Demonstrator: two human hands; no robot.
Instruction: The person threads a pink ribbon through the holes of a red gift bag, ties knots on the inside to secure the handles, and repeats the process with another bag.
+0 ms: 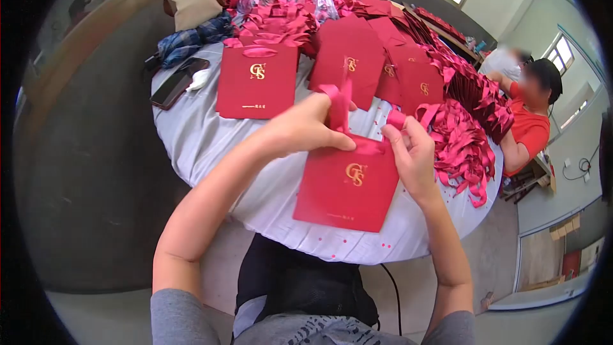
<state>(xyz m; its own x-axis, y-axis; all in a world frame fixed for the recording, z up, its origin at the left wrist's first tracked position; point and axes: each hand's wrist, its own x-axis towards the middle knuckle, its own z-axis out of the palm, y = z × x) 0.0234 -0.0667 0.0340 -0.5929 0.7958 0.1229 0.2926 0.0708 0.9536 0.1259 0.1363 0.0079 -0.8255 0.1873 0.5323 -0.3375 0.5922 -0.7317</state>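
A red paper gift bag (345,191) with gold "GTS" lettering lies on the white-covered table in front of me. Pink ribbon (370,147) runs along its top edge. My left hand (310,128) is closed at the bag's upper left, with a ribbon strip standing up from its fingers. At the upper right, my right hand (414,153) pinches a ribbon end between thumb and finger. How the ribbon passes through the bag's top is partly hidden by my fingers. Another finished-looking red bag (257,83) with a ribbon handle lies flat beyond my left forearm.
Red bags (348,51) are stacked behind, beside a heap of loose pink ribbons (460,147) at right. A phone (180,83), a folded plaid umbrella (195,39) and a beige bag (193,1) are at left. Co-workers sit at the far side and right, one in a red shirt (531,131).
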